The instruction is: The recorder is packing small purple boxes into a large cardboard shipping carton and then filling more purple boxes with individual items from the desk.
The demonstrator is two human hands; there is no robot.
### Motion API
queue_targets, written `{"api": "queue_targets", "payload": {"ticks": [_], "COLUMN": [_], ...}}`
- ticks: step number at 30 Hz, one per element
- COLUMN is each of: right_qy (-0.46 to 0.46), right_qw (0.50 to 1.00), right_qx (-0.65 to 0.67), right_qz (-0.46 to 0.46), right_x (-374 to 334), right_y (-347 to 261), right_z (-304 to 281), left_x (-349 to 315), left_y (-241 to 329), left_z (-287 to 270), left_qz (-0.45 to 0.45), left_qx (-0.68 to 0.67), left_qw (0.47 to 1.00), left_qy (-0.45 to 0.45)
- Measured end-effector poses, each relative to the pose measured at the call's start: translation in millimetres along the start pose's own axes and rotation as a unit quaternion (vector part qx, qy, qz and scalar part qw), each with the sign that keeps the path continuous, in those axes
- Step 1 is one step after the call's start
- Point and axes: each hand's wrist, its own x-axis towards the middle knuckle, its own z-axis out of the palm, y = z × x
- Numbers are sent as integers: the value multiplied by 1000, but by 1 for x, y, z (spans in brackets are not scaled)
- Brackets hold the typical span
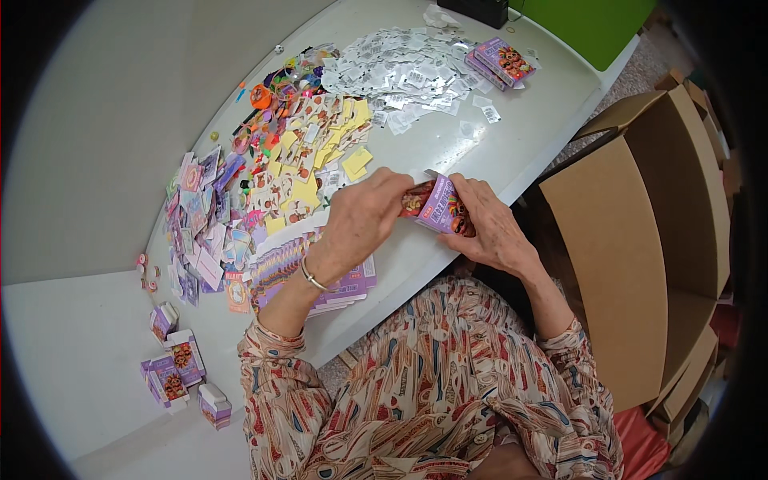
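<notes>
Above the table's near edge, my right hand [494, 228] grips a small purple printed cardboard box [446, 210] tilted to the left, thumb below and fingers along its far side. One flap stands up at its open left end. My left hand [360, 214], with a bracelet at the wrist, is closed at that open end. Its fingertips pinch a small red printed piece [414, 200], partly at the box's mouth; whether it is a card or a packet I cannot make out. Under my left forearm lie flat purple cartons [352, 282] and a fanned row of printed cards [284, 268].
On the white table [512, 144] lie a heap of white labels [400, 68], yellow-backed stickers [308, 160], small colourful trinkets [261, 97] and pastel cards [196, 212]. Filled-out purple boxes [500, 62] sit far right, more [186, 358] at left. A large open cardboard carton [616, 264] stands right.
</notes>
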Motion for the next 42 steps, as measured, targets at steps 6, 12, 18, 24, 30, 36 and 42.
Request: {"api": "queue_targets", "payload": {"ticks": [6, 12, 18, 24, 30, 36, 42], "right_qy": [-6, 14, 24, 26, 36, 43, 31], "right_qw": [1000, 999, 999, 999, 998, 998, 997], "right_qx": [-19, 20, 14, 20, 28, 37, 61], "right_qz": [-6, 25, 31, 31, 37, 38, 37], "right_x": [0, 0, -1, 0, -2, -3, -2], "right_y": [-6, -3, -2, -3, 0, 3, 4], "right_z": [3, 5, 5, 6, 6, 8, 0], "left_x": [8, 10, 10, 10, 9, 2, 2], "left_y": [-3, -12, -6, -5, -7, -10, -16], "left_z": [13, 7, -10, 6, 3, 1, 2], "left_qz": [50, -217, -221, -207, -227, -266, -271], "left_qx": [-40, -342, -229, -288, -269, -429, -438], "left_qw": [997, 913, 948, 935, 936, 863, 857], "left_qy": [-37, -50, -7, 2, -15, 20, -3]}}
